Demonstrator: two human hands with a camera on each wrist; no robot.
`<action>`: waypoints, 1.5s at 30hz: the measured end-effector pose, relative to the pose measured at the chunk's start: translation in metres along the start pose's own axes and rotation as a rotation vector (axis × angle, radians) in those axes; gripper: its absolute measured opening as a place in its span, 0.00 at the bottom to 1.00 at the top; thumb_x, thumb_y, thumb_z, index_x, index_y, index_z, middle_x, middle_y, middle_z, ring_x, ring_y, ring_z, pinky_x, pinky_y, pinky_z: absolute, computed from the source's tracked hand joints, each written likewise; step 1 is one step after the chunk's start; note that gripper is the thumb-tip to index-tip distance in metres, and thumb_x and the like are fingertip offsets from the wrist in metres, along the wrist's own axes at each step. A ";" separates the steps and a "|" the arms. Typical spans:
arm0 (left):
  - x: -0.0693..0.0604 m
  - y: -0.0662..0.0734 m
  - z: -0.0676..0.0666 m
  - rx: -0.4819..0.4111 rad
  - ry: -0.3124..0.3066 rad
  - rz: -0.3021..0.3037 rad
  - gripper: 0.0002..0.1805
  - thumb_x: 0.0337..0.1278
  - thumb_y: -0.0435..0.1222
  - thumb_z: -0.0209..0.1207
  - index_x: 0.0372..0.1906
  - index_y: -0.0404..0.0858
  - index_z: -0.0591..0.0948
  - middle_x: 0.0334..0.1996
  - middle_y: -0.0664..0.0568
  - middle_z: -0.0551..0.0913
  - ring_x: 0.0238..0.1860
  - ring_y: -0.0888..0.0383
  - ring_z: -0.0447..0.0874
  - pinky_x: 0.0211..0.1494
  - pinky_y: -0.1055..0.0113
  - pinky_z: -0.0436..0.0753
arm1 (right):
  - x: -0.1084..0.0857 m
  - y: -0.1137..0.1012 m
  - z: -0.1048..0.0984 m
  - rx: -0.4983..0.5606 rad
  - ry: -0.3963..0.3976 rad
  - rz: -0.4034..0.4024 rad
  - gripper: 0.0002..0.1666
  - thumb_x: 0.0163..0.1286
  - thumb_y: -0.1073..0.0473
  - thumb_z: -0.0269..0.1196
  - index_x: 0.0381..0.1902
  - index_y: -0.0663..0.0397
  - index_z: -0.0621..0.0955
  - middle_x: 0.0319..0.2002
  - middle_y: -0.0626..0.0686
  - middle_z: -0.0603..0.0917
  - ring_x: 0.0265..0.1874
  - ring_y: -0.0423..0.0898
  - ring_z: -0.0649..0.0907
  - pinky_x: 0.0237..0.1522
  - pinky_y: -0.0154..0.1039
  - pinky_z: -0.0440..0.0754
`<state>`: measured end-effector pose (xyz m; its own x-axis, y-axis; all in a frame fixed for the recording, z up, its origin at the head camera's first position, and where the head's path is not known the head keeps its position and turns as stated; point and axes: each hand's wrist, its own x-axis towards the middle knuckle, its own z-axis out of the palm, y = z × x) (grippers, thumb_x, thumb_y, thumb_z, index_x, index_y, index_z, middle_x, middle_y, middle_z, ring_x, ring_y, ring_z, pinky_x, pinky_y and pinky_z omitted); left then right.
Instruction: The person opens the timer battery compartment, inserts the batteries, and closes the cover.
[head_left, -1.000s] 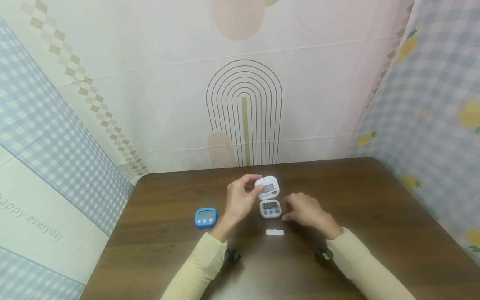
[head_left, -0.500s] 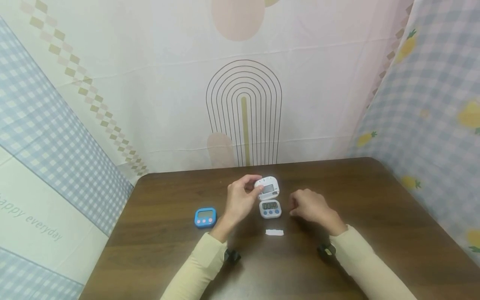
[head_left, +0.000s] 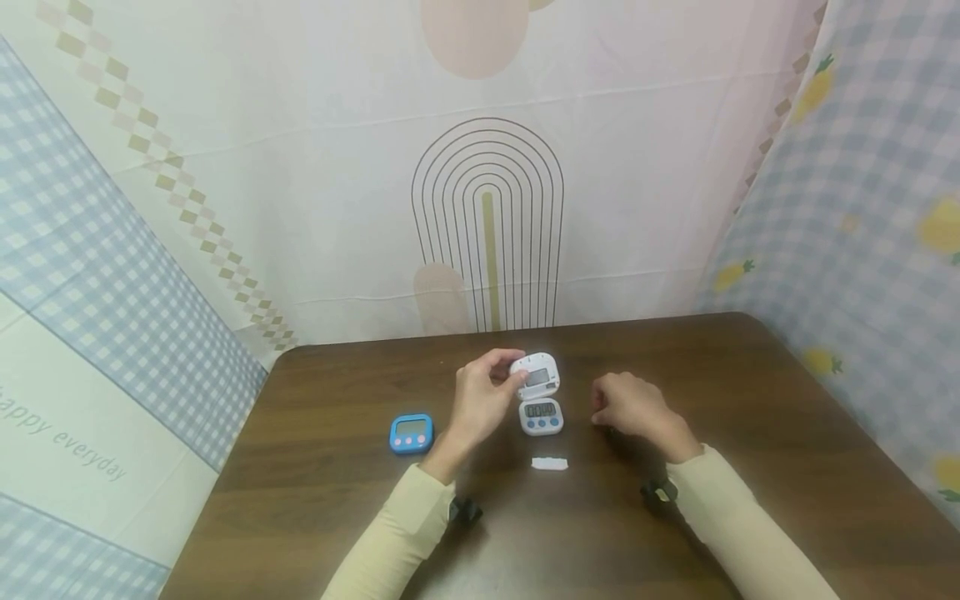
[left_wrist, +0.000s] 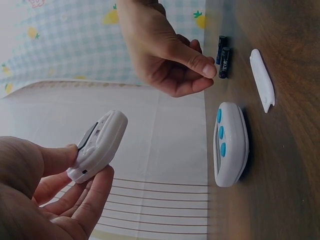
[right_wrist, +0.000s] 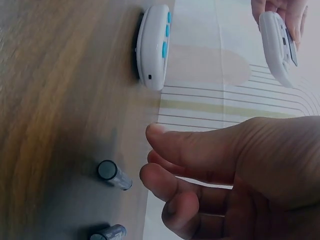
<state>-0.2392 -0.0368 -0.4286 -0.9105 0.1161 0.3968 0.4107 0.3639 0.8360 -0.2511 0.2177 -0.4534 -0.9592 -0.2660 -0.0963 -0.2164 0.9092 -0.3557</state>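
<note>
In the head view my left hand [head_left: 480,398] pinches a white timer [head_left: 546,365] off the table, its back with a grey rectangle turned toward me. Just below it, a second white timer [head_left: 542,417] with blue buttons lies face up on the table. My right hand [head_left: 633,406] hovers to its right, fingers loosely curled around nothing. In the right wrist view, one battery [right_wrist: 115,175] stands out beneath those fingers, apart from them, with another battery [right_wrist: 109,233] beside it. The head view hides both. A slim white plastic strip with small tabs [head_left: 550,463] lies nearer me.
A blue timer [head_left: 411,434] with pink buttons lies left of my left forearm on the brown wooden table [head_left: 300,517]. Patterned cloth [head_left: 337,208] hangs behind the table's back edge, and checked cloth [head_left: 847,250] hangs at the right.
My right hand has drawn away to the right from the side of the white timer on the table. The left hand keeps its grip on the other white timer in the same place.
</note>
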 end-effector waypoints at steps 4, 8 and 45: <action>0.000 0.000 0.000 -0.009 -0.001 0.003 0.13 0.64 0.29 0.71 0.52 0.35 0.88 0.41 0.45 0.92 0.38 0.54 0.90 0.44 0.67 0.90 | 0.000 0.003 -0.001 -0.007 0.006 0.007 0.11 0.62 0.59 0.77 0.30 0.47 0.83 0.27 0.46 0.82 0.28 0.46 0.79 0.29 0.44 0.78; 0.000 0.000 0.000 -0.007 -0.001 0.004 0.13 0.64 0.29 0.71 0.52 0.35 0.88 0.41 0.46 0.92 0.38 0.54 0.90 0.44 0.67 0.90 | 0.001 0.006 -0.001 -0.009 0.002 0.016 0.11 0.62 0.60 0.77 0.30 0.48 0.83 0.27 0.47 0.82 0.28 0.47 0.79 0.29 0.44 0.77; 0.000 -0.001 0.000 0.004 -0.015 0.001 0.13 0.64 0.30 0.71 0.53 0.35 0.88 0.41 0.46 0.92 0.38 0.55 0.89 0.44 0.67 0.90 | 0.000 -0.006 0.007 -0.014 -0.048 0.019 0.08 0.63 0.65 0.74 0.35 0.53 0.84 0.28 0.49 0.82 0.28 0.48 0.80 0.31 0.44 0.82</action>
<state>-0.2394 -0.0373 -0.4292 -0.9107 0.1301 0.3919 0.4114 0.3679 0.8339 -0.2484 0.2103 -0.4579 -0.9535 -0.2630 -0.1472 -0.2008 0.9186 -0.3404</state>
